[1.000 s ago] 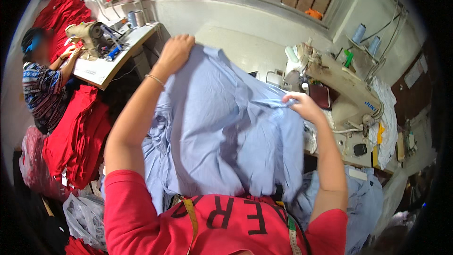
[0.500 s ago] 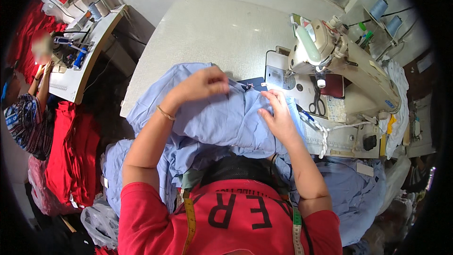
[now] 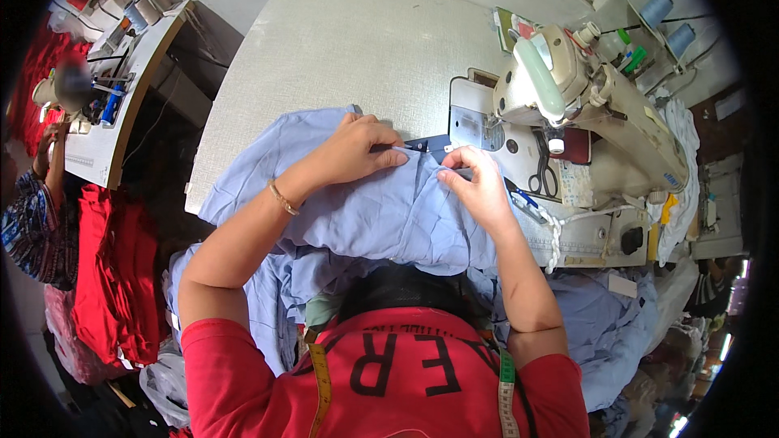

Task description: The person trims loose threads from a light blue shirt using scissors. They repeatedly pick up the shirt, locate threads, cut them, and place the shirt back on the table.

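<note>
A light blue garment (image 3: pixel 365 211) lies bunched on the grey sewing table (image 3: pixel 341 49) in front of me. My left hand (image 3: pixel 357 148) presses down on its upper fold, fingers pinching the edge. My right hand (image 3: pixel 475 186) pinches the same edge just to the right, close to the cream sewing machine (image 3: pixel 568 89). A small dark blue piece (image 3: pixel 426 144) shows between the two hands, near the machine's needle plate.
Scissors (image 3: pixel 542 164) lie on the machine bed. Thread cones (image 3: pixel 667 20) stand at the back right. More blue cloth (image 3: pixel 608 332) hangs at my right. At the left, another person (image 3: pixel 36 211) works at a second table (image 3: pixel 114 89) beside red fabric (image 3: pixel 109 276).
The garment, held up and spread in the air a second ago, has come down onto the table. Both hands have drawn together at its top edge near the machine.
</note>
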{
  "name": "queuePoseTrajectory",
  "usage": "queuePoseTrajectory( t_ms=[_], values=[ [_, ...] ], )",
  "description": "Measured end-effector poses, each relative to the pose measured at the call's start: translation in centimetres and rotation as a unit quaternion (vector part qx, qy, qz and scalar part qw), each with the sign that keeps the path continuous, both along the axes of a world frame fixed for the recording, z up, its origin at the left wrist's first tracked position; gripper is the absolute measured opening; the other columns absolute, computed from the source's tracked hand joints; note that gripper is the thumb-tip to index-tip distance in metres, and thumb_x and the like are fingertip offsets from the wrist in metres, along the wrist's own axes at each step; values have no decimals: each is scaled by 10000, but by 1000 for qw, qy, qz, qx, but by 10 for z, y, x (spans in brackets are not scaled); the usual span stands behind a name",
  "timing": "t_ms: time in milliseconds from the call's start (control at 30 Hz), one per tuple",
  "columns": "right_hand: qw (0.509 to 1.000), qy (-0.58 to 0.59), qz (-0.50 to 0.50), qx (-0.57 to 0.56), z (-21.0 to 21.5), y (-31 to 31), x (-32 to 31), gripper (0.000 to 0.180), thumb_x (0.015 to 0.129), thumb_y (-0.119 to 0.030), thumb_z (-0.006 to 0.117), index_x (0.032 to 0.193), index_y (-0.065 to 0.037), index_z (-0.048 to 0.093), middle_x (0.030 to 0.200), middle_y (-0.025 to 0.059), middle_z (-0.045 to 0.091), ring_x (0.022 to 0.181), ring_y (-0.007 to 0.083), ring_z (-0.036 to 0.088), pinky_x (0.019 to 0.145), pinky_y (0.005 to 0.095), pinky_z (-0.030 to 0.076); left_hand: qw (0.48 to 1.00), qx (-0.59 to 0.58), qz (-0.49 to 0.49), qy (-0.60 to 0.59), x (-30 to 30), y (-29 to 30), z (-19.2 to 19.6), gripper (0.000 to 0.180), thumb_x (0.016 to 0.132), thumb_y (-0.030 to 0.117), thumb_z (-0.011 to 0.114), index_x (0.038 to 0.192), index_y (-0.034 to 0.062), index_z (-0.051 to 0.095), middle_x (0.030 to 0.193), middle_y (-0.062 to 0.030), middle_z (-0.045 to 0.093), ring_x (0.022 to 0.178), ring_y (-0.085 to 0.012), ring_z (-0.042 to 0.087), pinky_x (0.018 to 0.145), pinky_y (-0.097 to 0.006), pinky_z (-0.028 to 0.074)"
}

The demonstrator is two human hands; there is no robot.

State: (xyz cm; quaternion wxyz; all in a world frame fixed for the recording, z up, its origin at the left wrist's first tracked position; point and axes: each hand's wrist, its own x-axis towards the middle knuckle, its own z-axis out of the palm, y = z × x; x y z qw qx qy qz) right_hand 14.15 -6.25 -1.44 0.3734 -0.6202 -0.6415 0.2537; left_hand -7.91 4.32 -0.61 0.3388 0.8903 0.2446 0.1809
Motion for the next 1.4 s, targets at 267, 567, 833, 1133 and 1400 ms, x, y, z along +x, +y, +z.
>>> queuePoseTrajectory(
  t_ms=[267,567,833,1133,1400],
  values=[
    [1000,-1,2,-13,15,16,-10,101,795,-69,634,875,-8,635,774,100,605,700,194,584,657,296,457,999,39,33,-8,11,11,-10,189,836,267,650,863,80,653,836,-24,593,935,-193,489,923,-395,269],
    [999,-20,-26,-20,0,21,-19,94,778,-82,639,859,-36,642,830,100,614,727,237,601,670,336,463,992,96,72,-35,15,6,-16,123,749,182,672,789,76,626,822,-20,574,934,-210,485,899,-379,287],
    [971,-179,87,132,-6,24,-18,190,775,-4,575,884,-122,676,930,41,583,915,241,546,796,352,407,984,147,93,-45,21,6,-17,152,698,217,683,758,94,616,799,-16,591,934,-222,504,851,-382,307],
    [970,-162,106,145,-11,22,-18,146,804,-84,605,923,-121,680,944,43,585,919,245,537,800,349,386,992,121,18,-29,-27,-103,15,398,715,145,713,1084,66,586,1108,-105,574,1038,-268,538,918,-395,368],
    [963,-187,122,151,-7,19,-13,176,802,-198,648,968,-147,679,985,39,576,929,241,525,818,349,379,971,203,124,22,-38,-177,-2,416,691,174,732,1066,69,586,1072,-67,557,1015,-244,509,920,-387,371]
  ],
)
